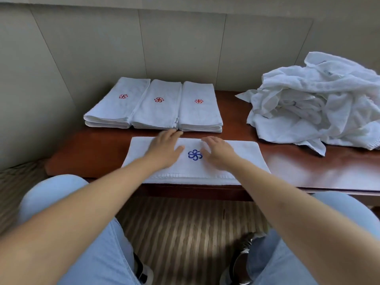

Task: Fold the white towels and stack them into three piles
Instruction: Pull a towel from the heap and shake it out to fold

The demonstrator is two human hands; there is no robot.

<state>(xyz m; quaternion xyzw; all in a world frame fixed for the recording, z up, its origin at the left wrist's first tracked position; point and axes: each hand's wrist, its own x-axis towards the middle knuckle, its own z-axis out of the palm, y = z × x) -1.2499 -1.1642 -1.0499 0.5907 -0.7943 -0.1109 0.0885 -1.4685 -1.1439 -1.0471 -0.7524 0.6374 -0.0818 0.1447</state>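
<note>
Knees (53, 194) in pale denim down front, shoes (240, 262) planted on striped carpet (185, 233). Up past the forearms: left hand (164, 149) laid flat, fingers straight, palm down on the towel (242, 159); right hand (218, 151) the same, loosely spread, gripping nothing. Both pressing either side of the blue logo (195, 154), probably smoothing the fold and keeping the emblem centred and face up. Towel folded into a long band, lying crosswise at the near edge of the table (308, 171), hem slightly over the lip. Likely one more fold to match the others. Just beyond the fingertips, three piles (158, 103) side by side, edges touching, red logos up, pushed back toward the wall to leave working room. Off to the right, well apart, a crumpled heap (316, 103) of unfolded towels, plenty left to do. Dark glossy wood underneath, catching window glare on the right. Pale panelled wall (82, 48) behind, seams running upward.
</note>
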